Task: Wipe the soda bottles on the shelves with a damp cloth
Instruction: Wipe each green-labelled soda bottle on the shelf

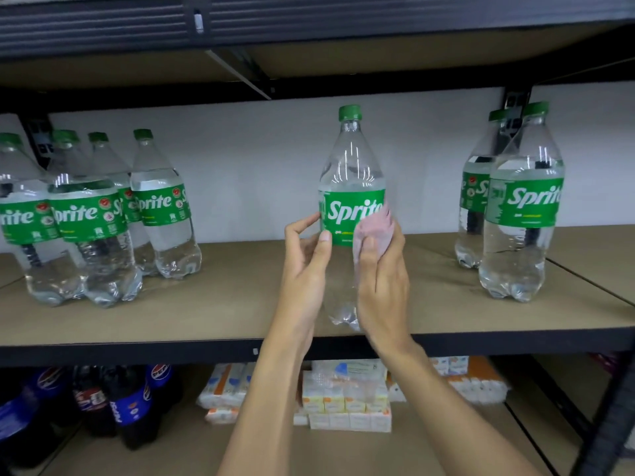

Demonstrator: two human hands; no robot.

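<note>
Pink cloth [376,228], bunched in the curled fingers of the right hand [381,276], presses on the green label of the clear plastic Sprite bottle [350,166], which stands near the front of the brown board shelf [206,304]. The left hand [305,262] steadies it, thumb and fingers curled against its side. This looks like mid-wipe; next the bottle probably needs turning to reach its back.

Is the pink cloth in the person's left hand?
No, the right hand presses the pink cloth on the Sprite bottle, while the left hand holds the bottle.
</note>
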